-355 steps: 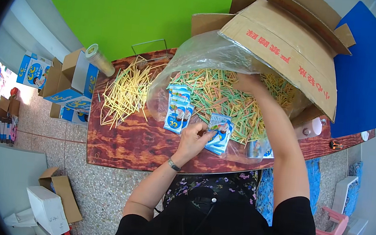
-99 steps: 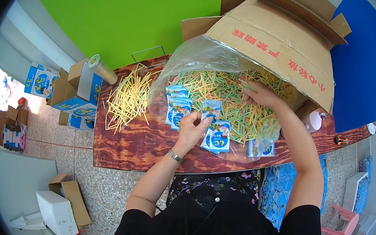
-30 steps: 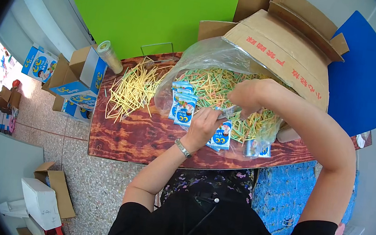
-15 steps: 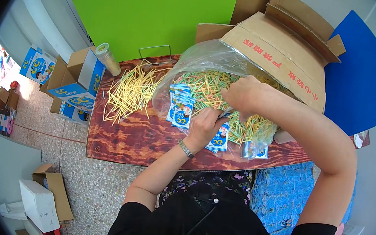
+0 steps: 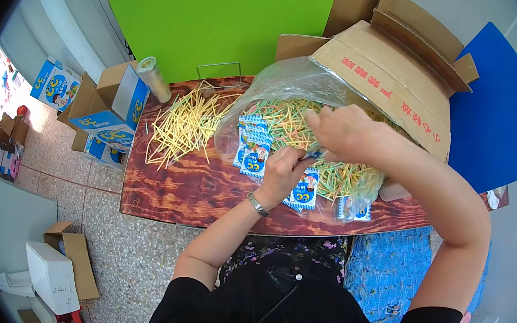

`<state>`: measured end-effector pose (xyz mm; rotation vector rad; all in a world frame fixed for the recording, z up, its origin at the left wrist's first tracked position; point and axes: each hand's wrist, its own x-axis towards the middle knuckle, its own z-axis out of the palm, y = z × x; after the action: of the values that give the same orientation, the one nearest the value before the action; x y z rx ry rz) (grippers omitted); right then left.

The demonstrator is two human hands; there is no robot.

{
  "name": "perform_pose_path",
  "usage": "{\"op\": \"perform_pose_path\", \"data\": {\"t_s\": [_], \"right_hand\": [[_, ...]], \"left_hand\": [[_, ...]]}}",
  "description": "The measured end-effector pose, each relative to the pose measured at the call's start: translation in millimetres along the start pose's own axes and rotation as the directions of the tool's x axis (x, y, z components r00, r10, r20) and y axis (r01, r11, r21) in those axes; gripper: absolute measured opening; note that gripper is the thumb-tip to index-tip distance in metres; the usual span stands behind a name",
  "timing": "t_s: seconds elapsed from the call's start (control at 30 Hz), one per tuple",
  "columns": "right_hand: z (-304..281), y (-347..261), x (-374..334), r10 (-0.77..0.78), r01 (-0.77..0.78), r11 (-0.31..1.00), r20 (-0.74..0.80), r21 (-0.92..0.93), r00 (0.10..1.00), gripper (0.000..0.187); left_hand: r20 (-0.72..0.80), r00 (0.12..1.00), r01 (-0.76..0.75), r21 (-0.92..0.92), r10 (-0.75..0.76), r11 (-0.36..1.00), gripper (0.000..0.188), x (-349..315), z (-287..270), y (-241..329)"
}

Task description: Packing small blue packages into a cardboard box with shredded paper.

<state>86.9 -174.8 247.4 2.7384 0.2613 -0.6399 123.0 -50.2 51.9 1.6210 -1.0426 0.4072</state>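
My left hand (image 5: 284, 172), a watch on its wrist, is closed on a small blue-and-white packet (image 5: 311, 156), of which only an edge shows. Just beyond it, my right hand (image 5: 346, 132) hovers with bent fingers over the packet and a heap of thin pastel sticks (image 5: 284, 118); whatever its fingertips pinch is hidden. The sticks lie in a clear plastic bag (image 5: 274, 81) that spills from a tipped carton (image 5: 389, 74). Flat packets (image 5: 255, 155) lie left of my left hand, more packets (image 5: 303, 191) beneath it, and another packet (image 5: 355, 209) near the table's front edge.
Pale yellow sticks (image 5: 186, 124) are piled on the left of the red-brown table (image 5: 165, 197). Behind them stand a clear cylinder (image 5: 154, 78) and a wire stand (image 5: 219, 68). Blue-and-white boxes (image 5: 106, 112) sit off the left edge. A green board (image 5: 211, 16) rises behind.
My right hand has drawn slightly right, away from the left hand, and its fingers have shifted. My left hand keeps its hold on the packet. The whole view has tilted a little.
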Motion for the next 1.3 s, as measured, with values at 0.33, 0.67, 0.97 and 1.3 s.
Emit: {"op": "perform_pose_path", "data": {"t_s": [0.33, 0.67, 0.97, 1.3], "right_hand": [[45, 25, -32, 0.093, 0.209, 0.870, -0.565, 0.447, 0.820, 0.029], [92, -31, 5, 0.499, 0.632, 0.397, -0.734, 0.666, 0.460, 0.059], [107, -30, 9, 0.270, 0.274, 0.819, -0.760, 0.504, 0.591, 0.060], [126, -38, 18, 0.240, 0.374, 0.758, -0.762, 0.535, 0.602, 0.045]], "left_hand": [[0.037, 0.950, 0.305, -0.317, -0.310, 0.898, 0.013, -9, -14, -6], [0.011, 0.955, 0.288, -0.264, -0.296, 0.920, 0.019, -15, -13, 0], [0.078, 0.939, 0.339, -0.366, -0.335, 0.867, 0.015, -9, -22, 9], [0.125, 0.961, 0.273, -0.270, -0.248, 0.923, 0.014, -18, -39, -8]]}}
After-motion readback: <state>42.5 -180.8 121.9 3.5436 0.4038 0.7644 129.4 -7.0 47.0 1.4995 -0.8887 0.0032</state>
